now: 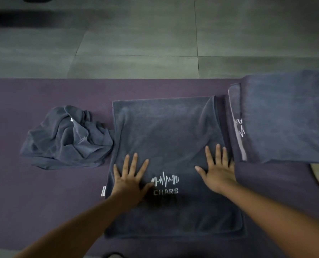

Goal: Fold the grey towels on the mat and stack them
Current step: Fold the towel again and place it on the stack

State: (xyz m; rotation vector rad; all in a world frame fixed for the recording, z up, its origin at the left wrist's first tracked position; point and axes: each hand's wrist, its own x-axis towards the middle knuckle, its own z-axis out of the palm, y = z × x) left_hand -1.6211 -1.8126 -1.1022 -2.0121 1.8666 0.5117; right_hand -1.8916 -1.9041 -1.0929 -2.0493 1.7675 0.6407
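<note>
hands, left [129, 180] and right [217, 173], fingers spread, press the towel [166, 138], seemingly folded, on the mat [43, 198].

The light is dim and soft, and it makes everything look grey and a bit dull, with only faint shadows under the left hand [130, 178] and the right hand [217, 172] where they lie flat on the towel [166, 138]. The white logo [165, 180] between the two hands shows up sharp and easy to see, but the floor [136, 38] far beyond the hands is smeared and blurry with a dark blotch in its far left corner. Out to the right of the right hand the stack of towels [285, 118] looks bent and stretched by the wide lens, and both arms look stretched near the bottom edge.
</note>
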